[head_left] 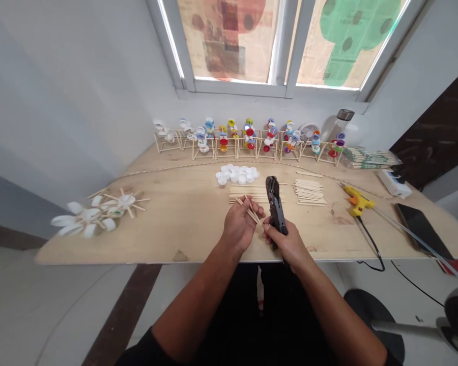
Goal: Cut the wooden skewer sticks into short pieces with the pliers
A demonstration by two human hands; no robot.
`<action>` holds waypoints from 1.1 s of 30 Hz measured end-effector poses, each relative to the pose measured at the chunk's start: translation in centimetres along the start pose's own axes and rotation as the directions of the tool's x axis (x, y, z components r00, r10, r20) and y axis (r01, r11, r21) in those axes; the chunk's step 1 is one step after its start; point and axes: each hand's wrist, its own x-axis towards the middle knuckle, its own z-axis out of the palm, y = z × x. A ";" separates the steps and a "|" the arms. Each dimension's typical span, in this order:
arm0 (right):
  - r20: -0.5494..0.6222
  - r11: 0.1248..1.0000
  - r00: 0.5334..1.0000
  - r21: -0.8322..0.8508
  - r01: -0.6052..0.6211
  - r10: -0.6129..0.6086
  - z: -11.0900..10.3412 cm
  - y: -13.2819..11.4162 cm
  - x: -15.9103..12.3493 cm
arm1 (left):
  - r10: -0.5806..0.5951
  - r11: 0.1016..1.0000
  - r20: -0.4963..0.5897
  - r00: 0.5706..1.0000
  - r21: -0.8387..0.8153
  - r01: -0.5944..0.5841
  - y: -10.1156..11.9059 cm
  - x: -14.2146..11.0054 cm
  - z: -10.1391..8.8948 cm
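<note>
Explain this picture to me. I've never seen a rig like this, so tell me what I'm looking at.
This is a single view from a camera worn on a person's head, looking forward and down, so the person's own bare arms come in from the bottom. There is no machine, only two hands. The left hand grips a few thin wooden sticks, and the right hand holds a dark plier-like cutter. Below them is a plywood table. On it lie white bottle caps, stacked wooden craft sticks and a yellow hot glue gun. Along the back stands a row of small stick frames fitted with coloured caps.
</note>
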 end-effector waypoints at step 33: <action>-0.201 0.966 0.978 0.239 0.098 -0.049 -0.2 -0.4 -3.3 | -0.112 0.800 0.179 0.978 0.599 -0.018 2.1 -4.5 1.3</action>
